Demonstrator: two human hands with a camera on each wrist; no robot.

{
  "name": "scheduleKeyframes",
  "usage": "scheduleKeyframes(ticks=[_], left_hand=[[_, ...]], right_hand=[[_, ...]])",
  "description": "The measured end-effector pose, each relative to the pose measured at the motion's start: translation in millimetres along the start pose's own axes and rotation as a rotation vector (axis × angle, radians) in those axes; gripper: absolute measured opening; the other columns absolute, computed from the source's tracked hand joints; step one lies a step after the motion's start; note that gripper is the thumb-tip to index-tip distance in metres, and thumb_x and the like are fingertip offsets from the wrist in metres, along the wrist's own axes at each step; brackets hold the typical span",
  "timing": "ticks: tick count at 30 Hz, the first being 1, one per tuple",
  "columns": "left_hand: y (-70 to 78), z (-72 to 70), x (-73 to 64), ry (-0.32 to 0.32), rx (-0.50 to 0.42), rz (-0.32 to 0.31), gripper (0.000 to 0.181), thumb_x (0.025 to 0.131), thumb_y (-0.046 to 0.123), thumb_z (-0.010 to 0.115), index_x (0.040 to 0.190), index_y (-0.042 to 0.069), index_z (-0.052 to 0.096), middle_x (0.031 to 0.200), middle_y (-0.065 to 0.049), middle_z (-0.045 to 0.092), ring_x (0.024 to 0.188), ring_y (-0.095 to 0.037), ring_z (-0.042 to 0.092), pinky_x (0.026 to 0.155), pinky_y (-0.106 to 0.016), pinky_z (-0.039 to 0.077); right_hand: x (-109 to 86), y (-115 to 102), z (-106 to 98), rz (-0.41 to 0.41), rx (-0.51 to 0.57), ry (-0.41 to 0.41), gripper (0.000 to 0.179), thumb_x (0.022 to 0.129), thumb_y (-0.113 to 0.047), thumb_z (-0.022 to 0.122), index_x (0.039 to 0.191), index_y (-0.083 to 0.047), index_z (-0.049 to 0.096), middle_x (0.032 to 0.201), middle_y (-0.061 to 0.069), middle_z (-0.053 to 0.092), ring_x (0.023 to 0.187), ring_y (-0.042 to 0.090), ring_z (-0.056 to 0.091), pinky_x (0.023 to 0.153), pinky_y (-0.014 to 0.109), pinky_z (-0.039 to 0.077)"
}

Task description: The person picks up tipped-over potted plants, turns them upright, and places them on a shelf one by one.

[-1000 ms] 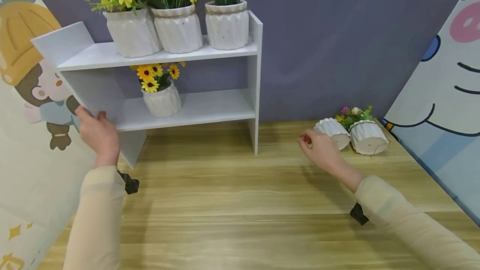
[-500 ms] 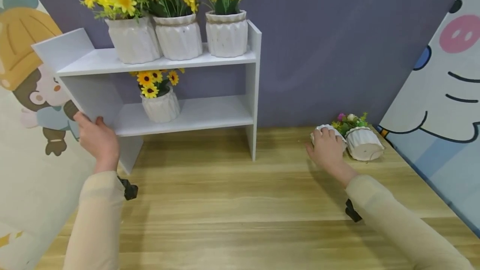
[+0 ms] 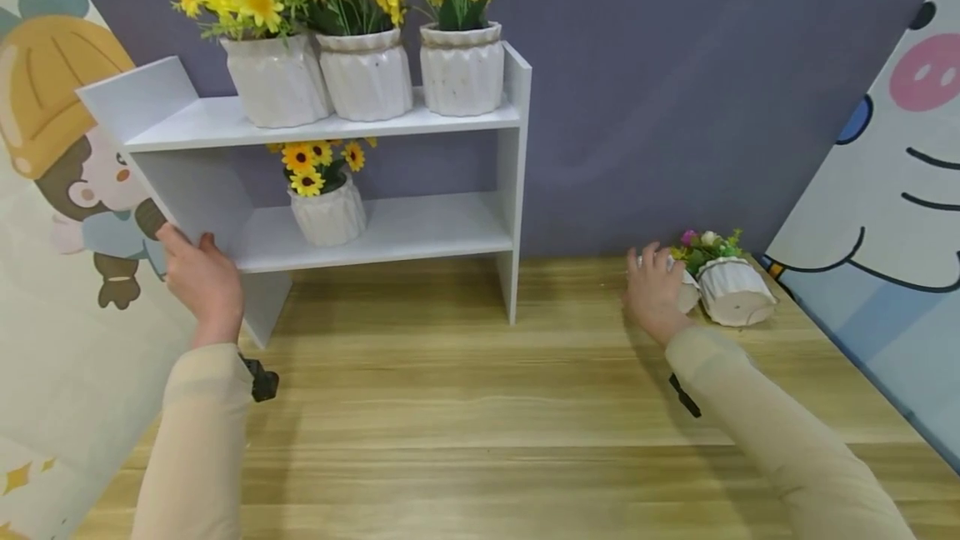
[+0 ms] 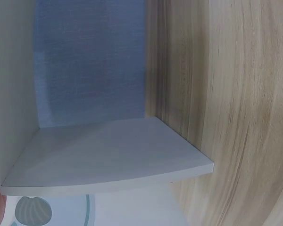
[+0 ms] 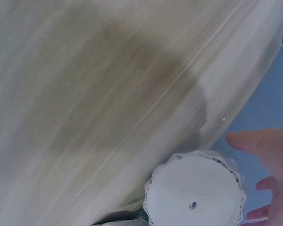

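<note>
My left hand (image 3: 202,277) grips the left side panel of a white two-tier shelf (image 3: 420,232), its thumb on the inner side. A bit of that hand shows at the edge of the left wrist view, beside the shelf's panel (image 4: 113,150). Over at the right, my right hand (image 3: 652,286) is spread over a white flowerpot (image 3: 687,294) lying on its side, covering much of it. In the right wrist view the pot's round base (image 5: 193,188) faces the camera; the thumb stands apart from it. Whether the other fingers touch the pot I cannot tell.
Three white pots of yellow flowers, one a potted sunflower (image 3: 462,73), stand on the top tier. Another sunflower pot (image 3: 328,211) is on the lower tier. A second tipped pot (image 3: 737,294) with mixed flowers lies right of my right hand on the wooden table (image 3: 450,407).
My right hand has moved from in front of the nearer lying pot onto it, its fingers spreading out over it. The left hand stays on the shelf's side panel.
</note>
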State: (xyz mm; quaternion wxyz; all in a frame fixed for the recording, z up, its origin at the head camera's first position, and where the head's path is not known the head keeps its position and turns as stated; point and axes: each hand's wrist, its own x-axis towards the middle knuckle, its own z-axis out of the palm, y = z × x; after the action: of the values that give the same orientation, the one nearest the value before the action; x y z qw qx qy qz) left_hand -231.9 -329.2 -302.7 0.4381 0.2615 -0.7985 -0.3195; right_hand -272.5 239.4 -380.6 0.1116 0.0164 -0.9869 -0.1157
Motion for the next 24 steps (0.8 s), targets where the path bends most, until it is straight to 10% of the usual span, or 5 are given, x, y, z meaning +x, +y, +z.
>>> scheduleKeyframes(ticks=[15, 24], left_hand=[[-0.1, 1.9, 0.1, -0.002, -0.011, -0.028, 0.037, 0.097, 0.032, 0.033, 0.128, 0.013, 0.032, 0.124, -0.022, 0.05, 0.114, -0.039, 0.049, 0.092, -0.051, 0.039], [1.1, 3.3, -0.4, -0.015, -0.003, -0.058, 0.037, 0.096, 0.032, 0.033, 0.129, 0.014, 0.032, 0.126, -0.019, 0.05, 0.115, -0.038, 0.048, 0.092, -0.051, 0.038]], right_hand=[[5.2, 11.2, 2.4, 0.016, 0.062, -0.118, 0.05, 0.09, -0.008, 0.043, 0.137, -0.001, 0.028, 0.128, 0.041, 0.027, 0.115, 0.052, 0.03, 0.088, 0.061, 0.031], [7.5, 18.4, 2.5, -0.013, 0.05, -0.119, 0.072, 0.074, -0.023, 0.068, 0.13, -0.003, 0.028, 0.118, 0.041, 0.035, 0.11, 0.051, 0.035, 0.086, 0.061, 0.033]])
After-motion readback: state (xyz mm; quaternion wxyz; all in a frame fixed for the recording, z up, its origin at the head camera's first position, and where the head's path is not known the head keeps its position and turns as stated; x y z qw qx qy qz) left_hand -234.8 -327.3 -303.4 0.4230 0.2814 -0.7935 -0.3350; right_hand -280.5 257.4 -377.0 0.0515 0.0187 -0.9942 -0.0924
